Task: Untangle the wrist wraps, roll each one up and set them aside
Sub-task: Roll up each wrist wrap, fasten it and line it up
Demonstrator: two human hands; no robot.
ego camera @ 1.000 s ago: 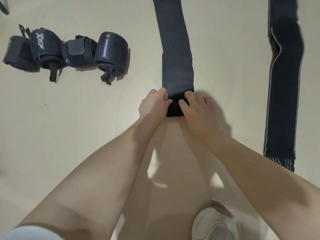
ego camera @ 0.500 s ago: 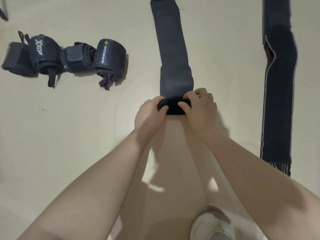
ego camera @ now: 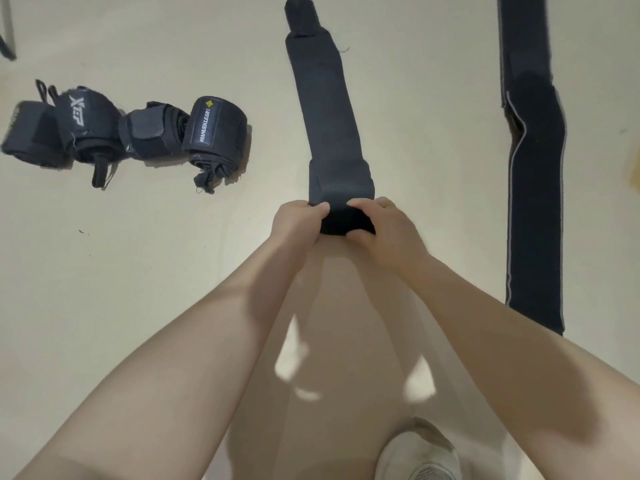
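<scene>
A black wrist wrap (ego camera: 325,109) lies stretched away from me on the beige floor, its near end wound into a small roll (ego camera: 343,221). My left hand (ego camera: 298,225) grips the roll's left end and my right hand (ego camera: 388,230) grips its right end, fingers curled over the top. A second black wrap with grey edging (ego camera: 535,188) lies flat and unrolled to the right. Several rolled wraps (ego camera: 128,131) sit together at the left, touching one another.
My white shoe (ego camera: 419,455) shows at the bottom edge. A dark strap end (ego camera: 8,36) pokes in at the upper left corner. Bare beige floor (ego camera: 138,289) surrounds everything.
The roll under my hands has grown and moved further along the strap, whose flat length is shorter. Its far tip is now in view.
</scene>
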